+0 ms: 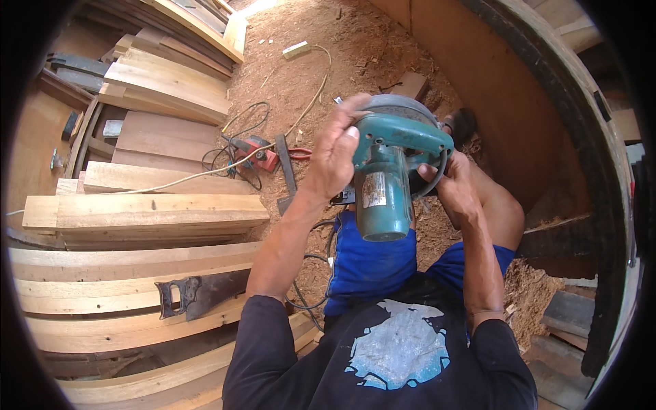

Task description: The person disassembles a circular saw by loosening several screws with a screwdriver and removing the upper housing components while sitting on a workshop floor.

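A green circular saw (383, 205) is held up above my lap, its motor housing toward me and its round grey guard (400, 106) on the far side. My left hand (333, 156) is closed against the saw's left side, thumb by the front of the handle and fingers reaching toward the guard. Around the rear, below the green handle (403, 131), my right hand (456, 183) grips the saw, thumb showing beside the dark power cord (437, 179). Most of the right fingers are hidden behind the tool.
Stacked timber (157, 212) lines the left, with a handsaw (205, 294) lying on it. A red power tool (256, 154), a hammer (285, 164) and red-handled pliers (299, 154) lie on the sawdust floor. A cable runs to a white power strip (296, 50). A curved wooden panel (506, 89) stands right.
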{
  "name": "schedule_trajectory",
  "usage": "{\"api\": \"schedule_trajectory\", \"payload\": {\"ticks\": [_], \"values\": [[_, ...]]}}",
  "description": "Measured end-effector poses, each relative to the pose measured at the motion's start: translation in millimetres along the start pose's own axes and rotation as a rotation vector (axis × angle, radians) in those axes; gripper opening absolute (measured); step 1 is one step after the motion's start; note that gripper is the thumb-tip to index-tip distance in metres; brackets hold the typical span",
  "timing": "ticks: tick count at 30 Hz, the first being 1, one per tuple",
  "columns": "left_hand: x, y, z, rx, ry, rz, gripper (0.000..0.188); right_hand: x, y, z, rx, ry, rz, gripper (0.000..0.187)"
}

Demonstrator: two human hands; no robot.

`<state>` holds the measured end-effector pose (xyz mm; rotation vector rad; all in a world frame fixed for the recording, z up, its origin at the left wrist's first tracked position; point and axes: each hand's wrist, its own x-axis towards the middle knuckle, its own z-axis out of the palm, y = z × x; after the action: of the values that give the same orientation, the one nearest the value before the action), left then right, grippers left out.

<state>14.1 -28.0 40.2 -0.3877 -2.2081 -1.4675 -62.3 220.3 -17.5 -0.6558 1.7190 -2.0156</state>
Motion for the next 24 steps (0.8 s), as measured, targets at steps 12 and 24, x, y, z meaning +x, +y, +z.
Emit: {"api": "schedule_trajectory", "payload": {"ticks": [12, 24], "values": [[1, -4, 17, -0.092, 0.082, -0.079, 0.054, -4, 10, -5, 0.029, 0.037, 0.006, 0.045], [-5, 5, 18, 0.018, 0.12, -0.035, 0.046, -7, 2, 0, 0.0, 0.037, -0.023, 0.041]]}}
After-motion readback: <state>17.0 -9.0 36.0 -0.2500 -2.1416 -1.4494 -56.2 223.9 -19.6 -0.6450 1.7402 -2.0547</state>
